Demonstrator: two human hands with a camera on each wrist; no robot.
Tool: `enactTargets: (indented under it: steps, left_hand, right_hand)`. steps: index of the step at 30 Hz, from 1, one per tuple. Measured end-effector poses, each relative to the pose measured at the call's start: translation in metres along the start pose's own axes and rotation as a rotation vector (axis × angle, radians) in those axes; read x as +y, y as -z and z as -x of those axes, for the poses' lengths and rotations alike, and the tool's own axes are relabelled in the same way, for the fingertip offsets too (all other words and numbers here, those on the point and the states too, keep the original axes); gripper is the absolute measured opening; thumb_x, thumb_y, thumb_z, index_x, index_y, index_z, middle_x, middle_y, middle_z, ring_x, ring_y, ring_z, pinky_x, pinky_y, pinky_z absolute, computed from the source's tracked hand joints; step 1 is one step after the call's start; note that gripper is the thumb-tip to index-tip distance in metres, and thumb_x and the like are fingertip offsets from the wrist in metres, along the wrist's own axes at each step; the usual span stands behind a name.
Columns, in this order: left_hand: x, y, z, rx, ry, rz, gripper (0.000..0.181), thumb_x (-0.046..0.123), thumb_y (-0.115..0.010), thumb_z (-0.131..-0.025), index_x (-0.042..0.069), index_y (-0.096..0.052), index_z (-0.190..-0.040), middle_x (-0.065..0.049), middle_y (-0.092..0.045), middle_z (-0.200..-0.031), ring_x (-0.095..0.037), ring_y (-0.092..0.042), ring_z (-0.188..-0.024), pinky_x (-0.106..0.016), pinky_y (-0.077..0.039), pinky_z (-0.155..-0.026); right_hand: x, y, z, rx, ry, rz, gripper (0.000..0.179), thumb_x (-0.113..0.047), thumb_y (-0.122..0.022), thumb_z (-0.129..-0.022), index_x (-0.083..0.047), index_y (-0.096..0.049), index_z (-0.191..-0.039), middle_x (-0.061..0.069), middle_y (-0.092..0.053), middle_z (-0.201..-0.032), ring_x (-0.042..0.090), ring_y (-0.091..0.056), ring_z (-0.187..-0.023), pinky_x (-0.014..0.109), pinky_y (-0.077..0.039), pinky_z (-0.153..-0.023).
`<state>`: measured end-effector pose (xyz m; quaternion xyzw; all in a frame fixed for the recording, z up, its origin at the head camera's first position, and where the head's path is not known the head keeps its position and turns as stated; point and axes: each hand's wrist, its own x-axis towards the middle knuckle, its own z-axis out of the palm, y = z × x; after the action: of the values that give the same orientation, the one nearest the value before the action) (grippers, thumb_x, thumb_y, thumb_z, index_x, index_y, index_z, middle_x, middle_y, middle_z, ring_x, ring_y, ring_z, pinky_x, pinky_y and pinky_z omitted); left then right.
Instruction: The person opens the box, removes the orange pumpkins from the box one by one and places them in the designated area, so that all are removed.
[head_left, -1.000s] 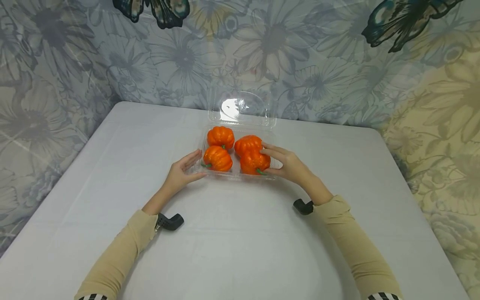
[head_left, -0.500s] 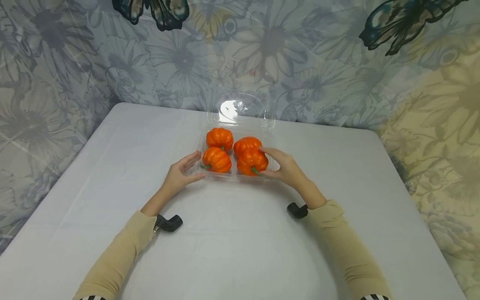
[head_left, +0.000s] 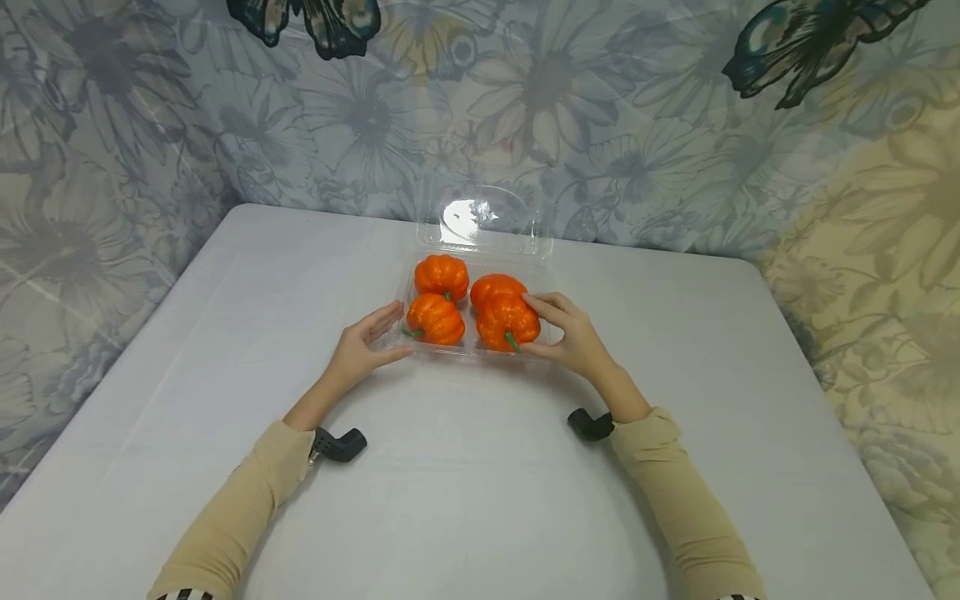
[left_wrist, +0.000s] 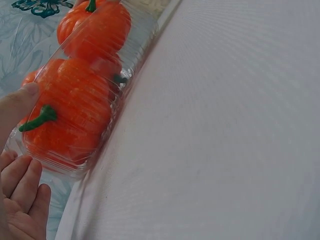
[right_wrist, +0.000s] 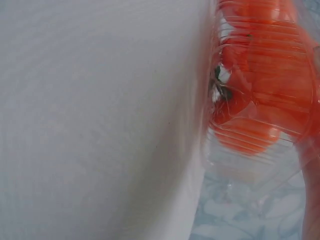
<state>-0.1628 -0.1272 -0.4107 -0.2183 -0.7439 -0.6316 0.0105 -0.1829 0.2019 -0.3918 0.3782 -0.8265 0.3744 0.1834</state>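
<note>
Several small orange pumpkins with green stems sit in a clear plastic clamshell container (head_left: 471, 353), its lid (head_left: 483, 217) raised at the back. My right hand (head_left: 579, 335) grips the front-right pumpkin (head_left: 507, 322) from its right side, thumb low in front and fingers on top. This pumpkin leans against the back-right pumpkin (head_left: 497, 287). At the container's front-left corner my left hand (head_left: 358, 346) rests with fingers extended along the side and thumb by the front wall, beside the front-left pumpkin (left_wrist: 70, 110). The back-left pumpkin (head_left: 441, 277) stands behind that one.
The container stands toward the back of a white-covered table (head_left: 465, 483). Behind the table rises a flower-patterned wall covering (head_left: 540, 92) with dark butterflies. A black camera mount (head_left: 341, 445) sits on the left wrist, and another black mount (head_left: 590, 424) on the right.
My right hand has shifted slightly left and forward around the front-right pumpkin. That pumpkin has turned, its stem swinging from the right toward the front. My left hand stays in place.
</note>
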Motion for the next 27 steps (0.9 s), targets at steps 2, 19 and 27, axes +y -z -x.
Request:
enactTargets:
  steps: [2, 19, 27]
  left_hand:
    - [0.001, 0.000, 0.000, 0.000, -0.003, -0.002, 0.066, -0.011, -0.070, -0.071, -0.014, -0.037, -0.128, -0.025, -0.039, -0.130, -0.033, -0.038, -0.120, -0.035, -0.031, -0.099]
    - [-0.031, 0.003, -0.004, 0.012, -0.049, 0.018, 0.070, -0.002, -0.075, -0.069, -0.007, -0.040, -0.130, -0.019, -0.041, -0.132, -0.026, -0.040, -0.120, -0.033, -0.032, -0.099]
    - [-0.033, 0.003, -0.003, 0.018, -0.061, 0.017, 0.070, 0.004, -0.076, -0.070, -0.004, -0.041, -0.130, -0.016, -0.043, -0.131, -0.021, -0.041, -0.119, -0.028, -0.033, -0.097]
  right_hand:
    - [-0.001, 0.001, 0.000, 0.004, -0.015, -0.003, 0.067, 0.000, -0.083, -0.058, 0.008, -0.054, -0.117, 0.020, -0.053, -0.119, 0.032, -0.052, -0.105, 0.034, -0.046, -0.086]
    - [-0.036, 0.012, -0.008, 0.045, -0.116, -0.100, 0.056, 0.013, -0.077, -0.058, 0.020, -0.052, -0.107, 0.030, -0.056, -0.105, 0.039, -0.057, -0.094, 0.042, -0.049, -0.076]
    - [-0.041, 0.011, -0.007, 0.108, -0.122, -0.110, 0.054, 0.011, -0.078, -0.059, 0.019, -0.053, -0.107, 0.029, -0.056, -0.105, 0.038, -0.058, -0.092, 0.043, -0.050, -0.074]
